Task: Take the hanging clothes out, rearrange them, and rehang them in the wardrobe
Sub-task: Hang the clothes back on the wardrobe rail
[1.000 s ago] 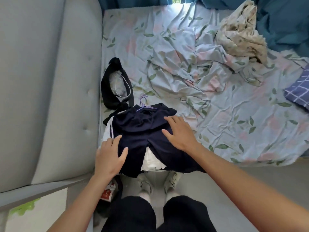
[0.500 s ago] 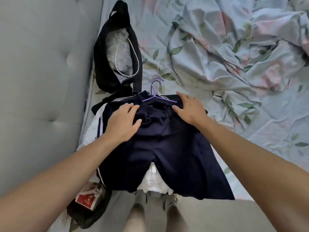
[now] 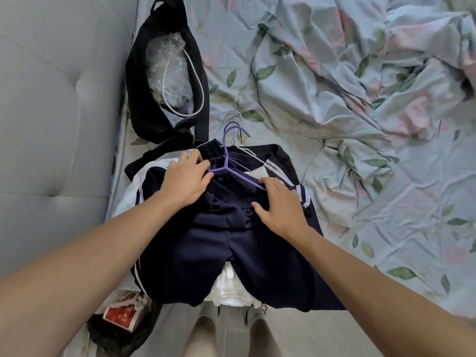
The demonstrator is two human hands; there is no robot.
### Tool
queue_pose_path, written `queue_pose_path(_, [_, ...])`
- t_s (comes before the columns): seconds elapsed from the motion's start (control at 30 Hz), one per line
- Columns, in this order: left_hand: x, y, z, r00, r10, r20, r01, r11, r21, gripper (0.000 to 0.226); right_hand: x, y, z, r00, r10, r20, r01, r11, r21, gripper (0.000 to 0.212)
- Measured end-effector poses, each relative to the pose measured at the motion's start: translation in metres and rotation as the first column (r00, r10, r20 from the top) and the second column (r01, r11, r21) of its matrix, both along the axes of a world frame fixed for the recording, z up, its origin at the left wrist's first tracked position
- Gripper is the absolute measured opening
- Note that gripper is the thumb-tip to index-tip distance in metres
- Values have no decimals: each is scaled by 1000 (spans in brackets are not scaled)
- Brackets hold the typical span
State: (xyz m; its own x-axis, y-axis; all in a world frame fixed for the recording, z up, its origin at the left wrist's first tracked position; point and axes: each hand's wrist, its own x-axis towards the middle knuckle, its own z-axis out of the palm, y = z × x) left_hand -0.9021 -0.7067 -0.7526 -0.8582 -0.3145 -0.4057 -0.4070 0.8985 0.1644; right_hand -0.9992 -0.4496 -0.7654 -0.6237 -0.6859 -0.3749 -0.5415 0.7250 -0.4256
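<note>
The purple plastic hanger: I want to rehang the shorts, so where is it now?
In the head view the purple plastic hanger lies atop the navy shorts at the waistband, between the left hand and right hand.
</note>
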Motion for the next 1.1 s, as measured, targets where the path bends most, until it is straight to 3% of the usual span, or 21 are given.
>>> queue_pose_path(0.13, [8,4,-2,998,21,-53,-18,998,53,31,1,-3,0,998,-56,25,57,996,-63,55])
queue_pose_path(0.23, [9,3,-7,993,89,-75,-79,989,126,27,-10,-14,-3,998,-68,-18,67,996,-61,35])
queue_pose_path(0.37, [3,-3,-15,995,66,-77,-60,995,82,27,-21,-32,-13,998,-68,-7,67,992,-106,22])
queue_pose_path(0.63, [-6,-16,-23,991,-79,107,60,983,173,26,-19,-41,-26,989,47,138,-53,998,39,25])
queue_pose_path(0.77, [-10,-20,-18,987,-106,117,85,982,169,26,-21,-44,-19,995,15,101,-12,999,-39,19])
queue_pose_path(0.9, [-6,-18,-14,992,-125,25,120,983,138,28,-19,-48,-14,997,-63,41,66,994,-83,37])
queue_pose_path(1.03, [3,-16,-12,986,-132,-107,143,984,105,28,-19,-51,-17,999,-28,33,29,999,-18,67])
queue_pose_path(1.1, [7,-15,-10,977,-129,-169,146,985,94,26,-19,-50,-18,1000,-8,23,9,1000,-14,59])
